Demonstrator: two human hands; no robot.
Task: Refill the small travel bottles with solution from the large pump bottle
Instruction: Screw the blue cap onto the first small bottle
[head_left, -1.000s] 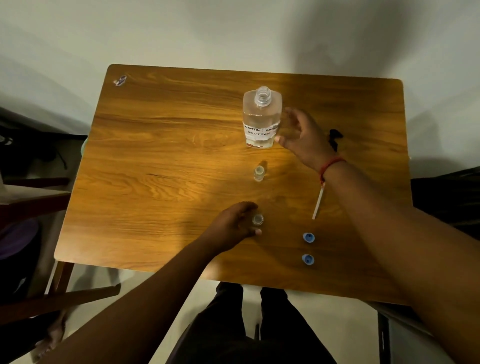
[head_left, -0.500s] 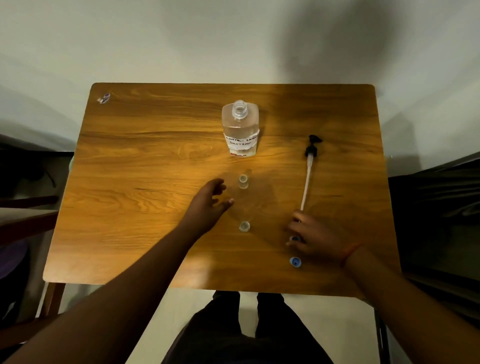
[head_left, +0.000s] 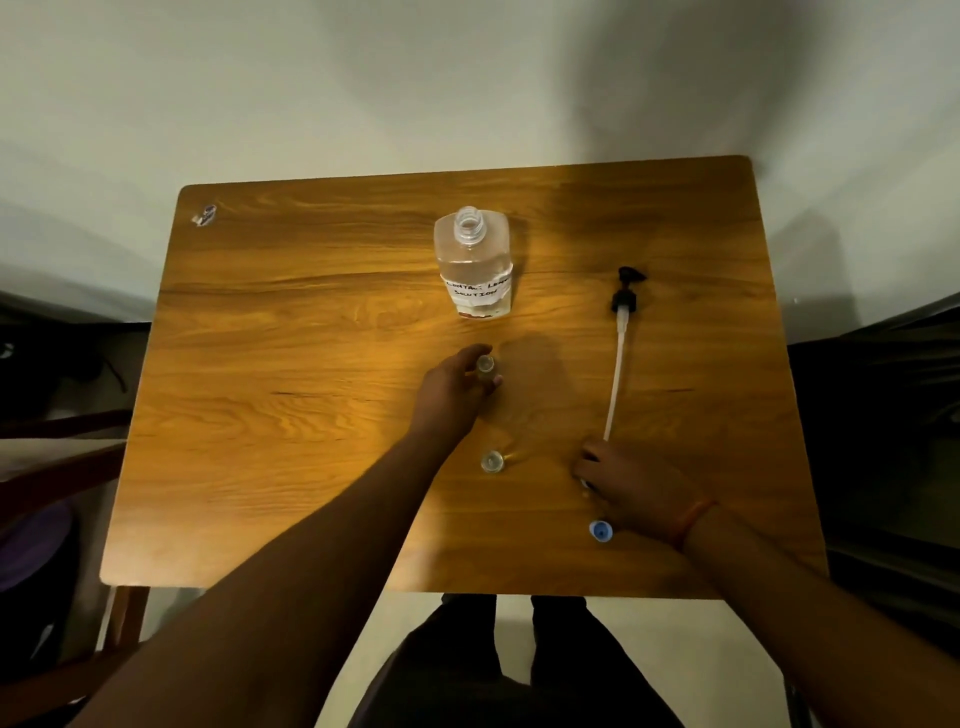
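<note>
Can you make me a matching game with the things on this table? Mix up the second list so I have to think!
Things:
1. big bottle
2. pump
3. blue cap
4. far small bottle

Where or how:
A. held by the left hand
B. lying flat, tube toward the right hand
C. standing open, no top on
D. at the table's near edge, by the right wrist

Pairs: 1-C, 2-B, 3-D, 4-A

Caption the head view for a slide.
Left hand grips a travel bottle near the open large bottle; right hand covers a cap.
</note>
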